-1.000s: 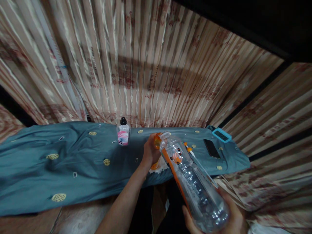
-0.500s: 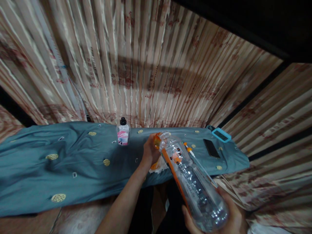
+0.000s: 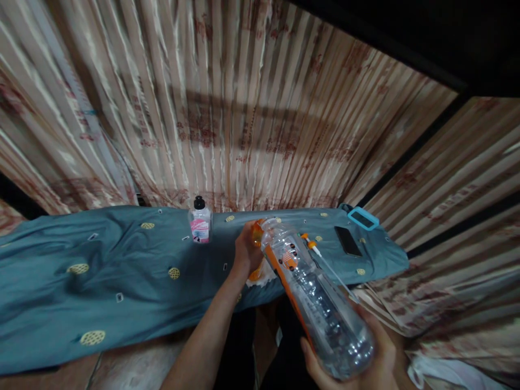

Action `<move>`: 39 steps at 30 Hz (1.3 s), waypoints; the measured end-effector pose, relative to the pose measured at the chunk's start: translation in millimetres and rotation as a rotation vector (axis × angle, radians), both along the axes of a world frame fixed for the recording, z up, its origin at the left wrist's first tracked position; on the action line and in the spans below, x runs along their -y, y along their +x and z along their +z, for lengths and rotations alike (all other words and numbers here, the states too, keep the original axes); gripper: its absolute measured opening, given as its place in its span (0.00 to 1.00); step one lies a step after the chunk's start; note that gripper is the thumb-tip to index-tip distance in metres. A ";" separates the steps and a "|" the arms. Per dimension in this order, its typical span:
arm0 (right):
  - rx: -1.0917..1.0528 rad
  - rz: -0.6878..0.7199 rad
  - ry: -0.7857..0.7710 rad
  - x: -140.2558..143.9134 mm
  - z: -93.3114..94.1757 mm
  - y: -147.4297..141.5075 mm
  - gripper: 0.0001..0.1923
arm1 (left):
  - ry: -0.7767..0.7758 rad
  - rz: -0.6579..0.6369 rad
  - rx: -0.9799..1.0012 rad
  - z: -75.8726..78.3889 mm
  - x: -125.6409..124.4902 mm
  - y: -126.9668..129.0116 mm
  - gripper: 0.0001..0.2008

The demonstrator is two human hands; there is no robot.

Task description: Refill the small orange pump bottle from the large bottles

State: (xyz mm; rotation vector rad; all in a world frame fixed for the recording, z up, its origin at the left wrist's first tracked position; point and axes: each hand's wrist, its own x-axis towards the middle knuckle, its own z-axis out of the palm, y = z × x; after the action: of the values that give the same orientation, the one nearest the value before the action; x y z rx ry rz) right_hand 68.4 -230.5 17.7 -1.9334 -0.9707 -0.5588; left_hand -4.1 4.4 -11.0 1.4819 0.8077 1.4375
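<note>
My right hand (image 3: 377, 346) is wrapped round the base of a large clear plastic bottle (image 3: 314, 292) with an orange-edged label. The bottle is tilted, its neck end pointing up and left toward my left hand. My left hand (image 3: 246, 249) is closed round an orange see-through container (image 3: 257, 233), right at the big bottle's neck; whether they touch I cannot tell. Below that hand, more orange shows over a white tissue-like piece (image 3: 266, 275). A pump top (image 3: 311, 245) with orange parts and a long thin tube lies beside the big bottle, the tube's end close to my right hand.
A small clear bottle (image 3: 200, 225) with a black cap and pink label stands on the teal patterned cloth (image 3: 138, 271). To the right lie a dark phone (image 3: 348, 241) and a blue-framed device (image 3: 363, 218). A pleated curtain (image 3: 244, 108) hangs behind.
The whole view has shifted slightly, so most things sit a little further left. Both hands keep their holds, and the big bottle stays tilted toward the orange container.
</note>
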 end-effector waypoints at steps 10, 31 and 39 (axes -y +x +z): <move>-0.035 -0.087 -0.060 0.9 3.8 -5.8 0.56 | -0.037 0.011 -0.027 3.7 1.7 -1.1 0.15; -0.166 -0.130 -0.154 2.8 13.4 -13.4 0.56 | -0.070 0.009 0.025 17.6 6.8 -4.0 0.14; -0.214 -0.083 -0.160 4.0 13.8 -12.1 0.55 | -0.055 0.019 -0.004 12.1 2.7 -3.9 0.15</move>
State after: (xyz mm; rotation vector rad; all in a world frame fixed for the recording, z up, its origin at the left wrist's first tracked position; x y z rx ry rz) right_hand 56.3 -234.5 31.5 -2.1342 -0.8227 -0.3199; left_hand -8.1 1.7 1.0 1.4394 0.8589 1.4154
